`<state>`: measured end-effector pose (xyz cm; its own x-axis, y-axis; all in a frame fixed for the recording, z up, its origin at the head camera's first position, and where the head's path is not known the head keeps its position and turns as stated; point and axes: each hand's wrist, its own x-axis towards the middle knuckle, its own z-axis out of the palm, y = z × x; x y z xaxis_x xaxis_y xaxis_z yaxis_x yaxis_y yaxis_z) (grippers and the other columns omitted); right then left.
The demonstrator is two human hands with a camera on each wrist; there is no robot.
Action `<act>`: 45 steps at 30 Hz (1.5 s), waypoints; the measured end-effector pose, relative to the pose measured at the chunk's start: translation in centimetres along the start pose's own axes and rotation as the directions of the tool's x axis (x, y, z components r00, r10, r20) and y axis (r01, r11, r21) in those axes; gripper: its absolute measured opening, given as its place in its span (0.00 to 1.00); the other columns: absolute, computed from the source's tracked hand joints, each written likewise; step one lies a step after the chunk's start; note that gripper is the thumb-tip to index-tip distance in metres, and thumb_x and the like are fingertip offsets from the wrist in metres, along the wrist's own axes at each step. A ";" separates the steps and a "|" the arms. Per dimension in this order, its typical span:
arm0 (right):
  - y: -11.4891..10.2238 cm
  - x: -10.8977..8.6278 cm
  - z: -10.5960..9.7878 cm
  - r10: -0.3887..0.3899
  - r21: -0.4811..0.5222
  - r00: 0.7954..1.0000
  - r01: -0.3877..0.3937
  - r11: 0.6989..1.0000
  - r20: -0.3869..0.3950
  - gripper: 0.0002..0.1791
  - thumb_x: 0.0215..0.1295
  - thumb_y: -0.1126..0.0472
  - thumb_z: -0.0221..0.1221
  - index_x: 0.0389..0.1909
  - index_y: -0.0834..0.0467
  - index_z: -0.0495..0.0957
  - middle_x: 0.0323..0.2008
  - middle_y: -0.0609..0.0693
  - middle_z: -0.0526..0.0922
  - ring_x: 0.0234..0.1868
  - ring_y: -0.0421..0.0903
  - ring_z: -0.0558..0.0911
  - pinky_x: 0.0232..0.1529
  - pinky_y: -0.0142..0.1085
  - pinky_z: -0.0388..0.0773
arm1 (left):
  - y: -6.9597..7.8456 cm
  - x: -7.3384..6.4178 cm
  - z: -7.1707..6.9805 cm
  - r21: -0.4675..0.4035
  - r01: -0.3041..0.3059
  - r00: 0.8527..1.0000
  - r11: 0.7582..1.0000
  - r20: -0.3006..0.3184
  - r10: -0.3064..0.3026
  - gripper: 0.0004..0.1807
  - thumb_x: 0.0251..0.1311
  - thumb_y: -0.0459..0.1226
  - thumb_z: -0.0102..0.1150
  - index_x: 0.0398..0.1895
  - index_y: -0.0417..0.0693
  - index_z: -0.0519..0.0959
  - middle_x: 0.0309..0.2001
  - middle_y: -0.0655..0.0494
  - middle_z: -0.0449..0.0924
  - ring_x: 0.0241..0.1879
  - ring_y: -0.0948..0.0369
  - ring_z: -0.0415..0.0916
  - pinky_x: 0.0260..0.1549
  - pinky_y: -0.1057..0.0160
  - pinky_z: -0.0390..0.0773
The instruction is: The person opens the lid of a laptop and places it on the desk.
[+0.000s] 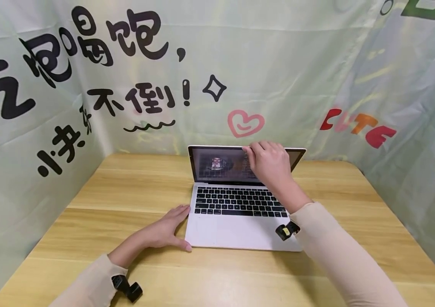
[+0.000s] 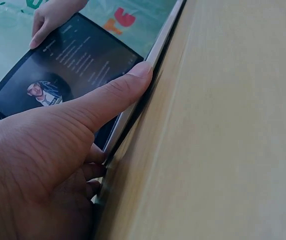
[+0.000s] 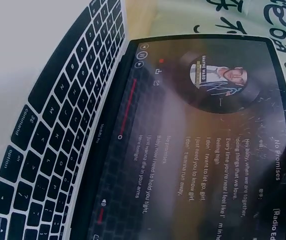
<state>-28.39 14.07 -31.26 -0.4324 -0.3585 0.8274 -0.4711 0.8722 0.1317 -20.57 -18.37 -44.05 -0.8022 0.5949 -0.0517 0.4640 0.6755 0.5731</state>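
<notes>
A laptop sits on the wooden table, its lid raised. The lit screen displays a music player with song lyrics, clearest in the right wrist view. At the top edge of the lid, right of its middle, my right hand pinches the rim, thumb in front on the screen side; the other fingers are partly hidden behind. My left hand spans the laptop's front left corner. Its thumb touches the front edge, and its fairly straight fingers lie along the left side. The keyboard is uncovered.
The wooden table extends around the laptop on all sides. Pale fabric with printed characters and a pink heart hangs behind and along both sides. A small black wrist camera is fixed at each cuff.
</notes>
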 end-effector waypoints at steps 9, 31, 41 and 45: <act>0.7 1.1 1.8 0.055 0.078 0.998 -0.055 0.995 0.008 0.17 0.72 0.51 0.56 0.30 0.60 0.81 0.30 0.57 0.84 0.37 0.58 0.83 0.44 0.52 0.77 | -0.2 0.0 0.1 0.007 0.006 1.000 1.000 -0.006 -0.006 0.67 0.43 0.65 0.69 0.76 0.35 0.48 0.76 0.38 0.44 0.74 0.41 0.38 0.70 0.41 0.43; 1.5 2.0 6.1 0.141 0.033 0.985 -0.139 0.990 -0.099 0.17 0.71 0.52 0.57 0.46 0.61 0.85 0.43 0.56 0.86 0.51 0.56 0.81 0.67 0.46 0.65 | -0.4 -0.3 0.5 0.009 0.016 1.000 1.000 0.005 -0.017 0.68 0.42 0.66 0.69 0.77 0.37 0.47 0.76 0.41 0.44 0.75 0.44 0.37 0.70 0.43 0.41; 2.6 2.3 8.4 0.190 0.099 0.960 -0.173 0.980 -0.205 0.17 0.67 0.52 0.61 0.44 0.61 0.86 0.42 0.55 0.87 0.50 0.56 0.82 0.66 0.46 0.67 | -0.3 0.1 0.2 0.016 0.014 1.000 1.000 0.012 -0.014 0.67 0.42 0.65 0.70 0.77 0.36 0.48 0.76 0.40 0.44 0.75 0.43 0.37 0.71 0.43 0.42; 3.2 2.4 8.9 0.213 0.114 0.964 -0.196 0.974 -0.157 0.17 0.67 0.51 0.61 0.46 0.59 0.86 0.44 0.56 0.84 0.51 0.57 0.79 0.60 0.48 0.73 | -0.3 0.2 0.2 0.019 0.021 1.000 1.000 0.014 -0.022 0.67 0.42 0.66 0.69 0.77 0.38 0.47 0.77 0.41 0.43 0.75 0.45 0.37 0.71 0.44 0.41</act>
<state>-37.80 12.98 -33.72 -0.3966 -0.1079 0.9116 -0.4614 0.8819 -0.0964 -20.78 -18.41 -44.41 -0.8067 0.5861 -0.0755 0.4537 0.6961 0.5565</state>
